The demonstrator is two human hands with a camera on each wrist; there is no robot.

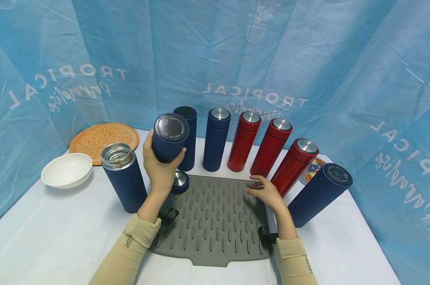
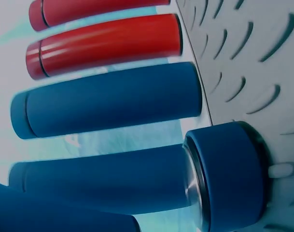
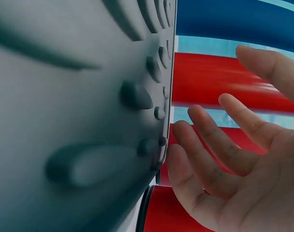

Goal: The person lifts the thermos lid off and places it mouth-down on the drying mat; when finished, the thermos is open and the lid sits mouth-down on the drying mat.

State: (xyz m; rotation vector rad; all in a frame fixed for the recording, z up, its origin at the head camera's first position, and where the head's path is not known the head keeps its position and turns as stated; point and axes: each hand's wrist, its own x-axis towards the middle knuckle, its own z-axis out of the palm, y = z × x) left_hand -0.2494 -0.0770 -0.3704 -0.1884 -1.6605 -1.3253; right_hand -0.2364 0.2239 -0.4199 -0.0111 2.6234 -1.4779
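My left hand [image 1: 161, 170] grips a dark blue flask [image 1: 170, 144], its dark round end with small lettering facing up, in the air beyond the mat's left edge. Part of that flask [image 2: 55, 212] shows at the lower left of the left wrist view. Below the hand, a loose blue lid [image 1: 180, 182] with a steel top sits on the grey ridged mat [image 1: 215, 221]. Left of the hand stands an uncapped blue flask [image 1: 126, 186] with a bare steel mouth. My right hand [image 1: 268, 194] is over the mat's right side, fingers spread and slightly bent, holding nothing.
Two blue flasks [image 1: 216, 142] and several red flasks [image 1: 244, 142] stand behind the mat. Another blue flask [image 1: 318, 196] stands at the right, near a patterned plate [image 1: 314, 169]. A white bowl [image 1: 67, 170] and an orange round board [image 1: 102, 138] lie left. Blue curtains [image 1: 215, 51] surround the table.
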